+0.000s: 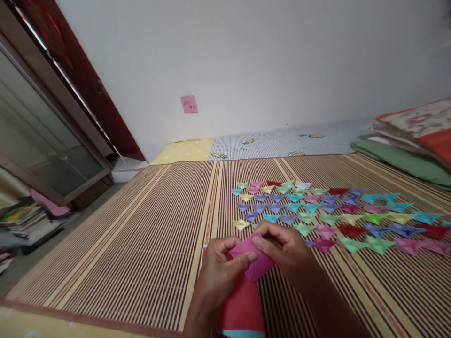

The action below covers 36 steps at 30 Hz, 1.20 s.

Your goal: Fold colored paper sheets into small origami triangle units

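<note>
Both of my hands pinch a piece of magenta folding paper [260,268], held up off the mat. My left hand [221,267] grips its left edge between thumb and bent fingers. At the upper right edge, my right hand [285,249] has its thumb on the front and its fingers curled behind. Below the paper lies a flat red rectangular thing [243,310] with a light blue strip at its near end, partly covered by my left hand. Just beyond my hands, small folded paper figures [326,231] in many colours stand in rows.
A striped bamboo mat [141,244] covers the bed. Folded bedding [405,162] and a patterned cushion [423,119] are piled at the far right. A pink note [189,104] sticks to the white wall. To the left are a glass-panelled door [52,126] and stacked books [26,220].
</note>
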{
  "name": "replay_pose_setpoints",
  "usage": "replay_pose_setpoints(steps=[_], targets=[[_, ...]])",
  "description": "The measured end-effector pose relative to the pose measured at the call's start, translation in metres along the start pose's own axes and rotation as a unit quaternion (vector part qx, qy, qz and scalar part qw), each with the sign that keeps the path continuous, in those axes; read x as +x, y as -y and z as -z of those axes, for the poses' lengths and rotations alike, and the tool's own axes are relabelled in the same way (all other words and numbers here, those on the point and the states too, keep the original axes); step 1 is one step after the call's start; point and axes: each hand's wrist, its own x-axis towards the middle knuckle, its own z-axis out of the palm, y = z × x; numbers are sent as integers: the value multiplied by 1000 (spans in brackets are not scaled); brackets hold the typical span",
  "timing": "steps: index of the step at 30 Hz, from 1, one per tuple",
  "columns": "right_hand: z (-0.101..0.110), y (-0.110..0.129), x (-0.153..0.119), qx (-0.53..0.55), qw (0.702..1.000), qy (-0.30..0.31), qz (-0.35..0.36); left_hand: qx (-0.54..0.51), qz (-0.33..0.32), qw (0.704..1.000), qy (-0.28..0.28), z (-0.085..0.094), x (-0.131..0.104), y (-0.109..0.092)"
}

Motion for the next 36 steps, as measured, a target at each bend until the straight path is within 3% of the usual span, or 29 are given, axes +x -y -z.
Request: replay_pose_setpoints(steps=[7,10,13,19,24,27,29,32,36], targets=[[11,-2,1,-14,1000,-20,7,10,8,998,54,11,-1,-6],[14,-3,1,-7,997,-82,-7,-28,0,1000,12,17,0,-11],[7,-6,2,20,992,-123,-31,-90,2,996,-23,13,3,-13],[-10,-10,3,92,988,-111,-58,-164,34,983,-79,-9,8,-6],[2,-14,2,58,996,-48,-55,-204,27,968,-147,1,8,1],[3,-16,4,92,989,-92,-66,-263,-9,954,-141,5,8,2],[-1,-19,6,132,979,-140,-70,-262,-19,958,-114,1,8,1],[-12,-24,10,164,968,-187,-44,-256,19,962,-94,-13,9,-3],[-23,-26,10,187,964,-184,-51,-308,9,936,-170,-31,9,-8]])
